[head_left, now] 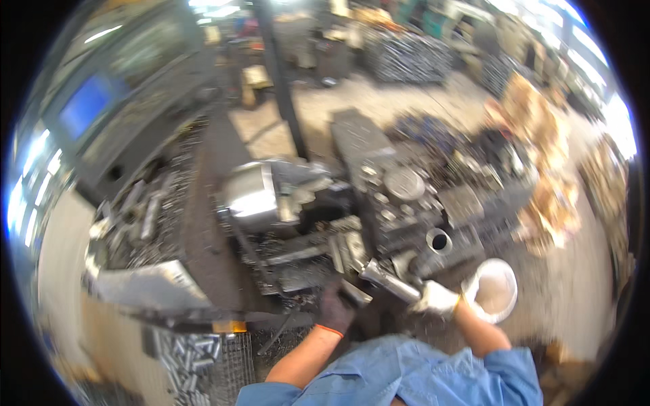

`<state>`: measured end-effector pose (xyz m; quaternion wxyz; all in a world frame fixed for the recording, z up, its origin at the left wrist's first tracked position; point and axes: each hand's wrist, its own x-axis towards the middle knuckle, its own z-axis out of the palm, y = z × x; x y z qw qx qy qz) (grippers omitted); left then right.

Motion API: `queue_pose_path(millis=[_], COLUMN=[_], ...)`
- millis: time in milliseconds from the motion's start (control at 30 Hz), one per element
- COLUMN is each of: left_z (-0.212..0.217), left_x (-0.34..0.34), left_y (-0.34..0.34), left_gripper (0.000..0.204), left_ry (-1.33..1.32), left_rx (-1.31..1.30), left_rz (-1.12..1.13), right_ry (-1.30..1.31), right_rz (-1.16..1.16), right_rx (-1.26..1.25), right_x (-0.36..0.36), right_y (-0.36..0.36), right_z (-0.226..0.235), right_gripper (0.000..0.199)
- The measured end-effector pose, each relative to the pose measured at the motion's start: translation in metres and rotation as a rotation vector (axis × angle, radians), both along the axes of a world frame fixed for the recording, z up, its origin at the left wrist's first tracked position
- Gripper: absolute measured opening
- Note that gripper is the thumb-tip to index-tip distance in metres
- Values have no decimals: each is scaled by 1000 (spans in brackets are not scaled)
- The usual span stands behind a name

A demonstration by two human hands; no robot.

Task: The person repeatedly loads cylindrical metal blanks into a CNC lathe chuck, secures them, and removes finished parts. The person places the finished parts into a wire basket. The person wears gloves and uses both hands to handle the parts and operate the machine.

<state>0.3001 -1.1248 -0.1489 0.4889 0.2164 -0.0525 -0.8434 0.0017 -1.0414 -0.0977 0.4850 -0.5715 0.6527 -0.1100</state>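
Note:
My left hand, in a dark glove with an orange cuff, is closed around a short grey metal cylinder. Its fingers are partly hidden and blurred. To its right, my right hand, in a white glove, is closed at the near end of a shiny metal rod-like handle. That handle slants up and left toward the machine's metal blocks. Beyond my left hand sits the lathe's shiny chuck. Motion smears fine detail.
A white bucket stands beside my right forearm. Metal shavings fill the machine's left side. Several metal cylinders lie in a wire basket and beside it, low left. A round metal piece and smaller parts cover the machine top.

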Motion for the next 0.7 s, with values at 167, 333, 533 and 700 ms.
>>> queue_pose_path(millis=[167, 333, 533, 700], left_z=[4, 28, 53, 68], left_x=[18, 23, 8, -1], left_y=[-10, -13, -13, 7], left_gripper=[41, 54, 45, 53], left_ry=[-86, -6, -49, -115], left_rx=[264, 63, 125, 106], left_rz=[-111, -263, -220, -210], right_ry=[-65, 318, 733, 98], right_rz=[-297, -841, -660, -191], right_rx=[344, 500, -51, -603], right_x=[-144, -222, -191, -34], right_y=[133, 175, 74, -36], right_z=[1, -47, -6, 53], right_gripper=[39, 26, 62, 68])
